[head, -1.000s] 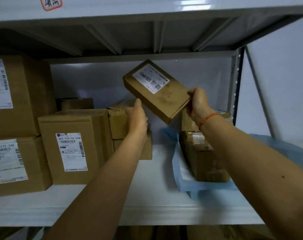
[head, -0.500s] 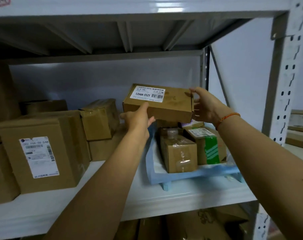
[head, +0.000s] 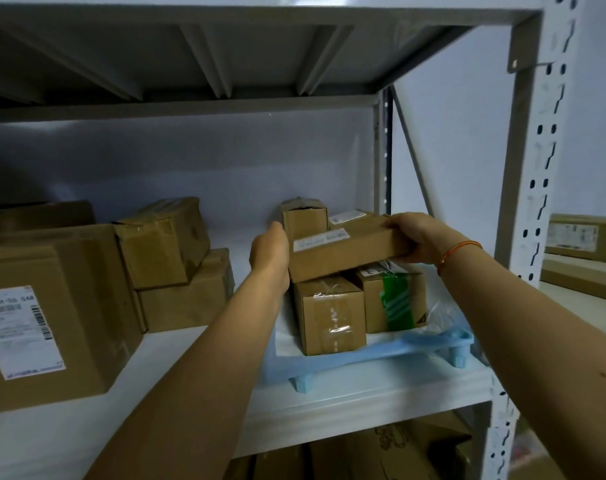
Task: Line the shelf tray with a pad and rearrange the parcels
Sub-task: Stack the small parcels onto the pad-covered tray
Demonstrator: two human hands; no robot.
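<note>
Shelf — flat parcel between hands

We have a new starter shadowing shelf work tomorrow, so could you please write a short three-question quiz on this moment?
1. True or false: the flat cardboard parcel is gripped by both the left hand and the right hand.
2. Which parcel in the blue tray carries green tape? A. the front left one B. the front right one C. the upright one at the back
3. Fill in: the tray stands on short ____ on the white shelf.

Key: 1 true; 2 B; 3 legs.
</note>
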